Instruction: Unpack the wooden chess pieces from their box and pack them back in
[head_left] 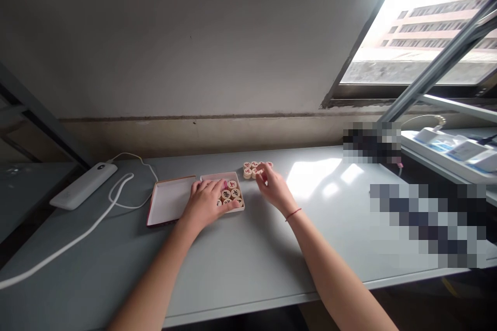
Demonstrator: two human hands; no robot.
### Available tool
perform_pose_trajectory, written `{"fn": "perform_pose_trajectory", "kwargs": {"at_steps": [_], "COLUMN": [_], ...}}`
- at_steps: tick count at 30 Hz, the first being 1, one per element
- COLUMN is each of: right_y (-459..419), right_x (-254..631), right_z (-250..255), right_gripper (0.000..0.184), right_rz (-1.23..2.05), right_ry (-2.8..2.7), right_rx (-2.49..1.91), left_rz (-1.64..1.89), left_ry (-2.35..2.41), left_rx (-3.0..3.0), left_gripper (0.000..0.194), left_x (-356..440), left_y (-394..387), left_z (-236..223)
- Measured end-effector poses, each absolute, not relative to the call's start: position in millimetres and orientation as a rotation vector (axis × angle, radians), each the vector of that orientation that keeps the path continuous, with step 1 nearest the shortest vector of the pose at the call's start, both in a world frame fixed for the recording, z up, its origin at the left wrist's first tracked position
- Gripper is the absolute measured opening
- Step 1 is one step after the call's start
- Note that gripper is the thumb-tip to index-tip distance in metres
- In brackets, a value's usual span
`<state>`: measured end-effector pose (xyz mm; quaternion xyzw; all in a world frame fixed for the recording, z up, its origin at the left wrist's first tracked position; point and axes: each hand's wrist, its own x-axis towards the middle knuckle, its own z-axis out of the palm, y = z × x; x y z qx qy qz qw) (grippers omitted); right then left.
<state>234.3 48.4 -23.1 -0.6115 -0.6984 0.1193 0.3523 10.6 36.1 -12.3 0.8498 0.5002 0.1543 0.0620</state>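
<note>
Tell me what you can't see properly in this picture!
All in the head view:
- Round pieces in the tray: some hidden under the left hand.
- Loose pieces: partly covered by the right hand.
- Markings on the pieces: too small to read.
- Dark things at right: blurred into squares.
- White labelled device: cut off by the right edge.

Daylight floods through the window (419,26) and bleaches its upper part to white glare. Below the window, sunlight forms bright patches (314,177) on the pale grey tabletop (240,269), while the wall (174,36) left of it stays dim and flat. A soft shadow falls beside the right hand (274,186). Wide-angle distortion bends the far edges, and two coarse pixelated blocks (427,222) sit beneath the window.
</note>
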Motion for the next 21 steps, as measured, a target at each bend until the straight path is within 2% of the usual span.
{"fn": "perform_pose_trajectory", "kwargs": {"at_steps": [3, 6, 10, 16, 21], "right_y": [42, 39, 41, 42, 42], "right_x": [215, 203, 202, 203, 203], "right_z": [-21, -23, -26, -28, -28], "right_gripper": [0.027, 0.037, 0.044, 0.045, 0.041], "right_rz": [0.487, 0.527, 0.535, 0.504, 0.518], "right_ry": [-1.944, -2.002, -2.001, -2.006, -1.982], "right_rx": [-1.45, -1.401, -1.423, -1.417, -1.383], "left_rz": [0.471, 0.433, 0.398, 0.466, 0.583], "left_ry": [1.622, 1.739, 1.765, 1.814, 1.777], "left_rx": [2.579, 2.588, 2.587, 2.484, 2.379], "left_gripper": [0.044, 0.033, 0.031, 0.036, 0.022], "left_x": [22, 32, 41, 50, 52], "left_y": [38, 41, 42, 42, 44], "left_z": [-11, -13, -13, -11, -9]}}
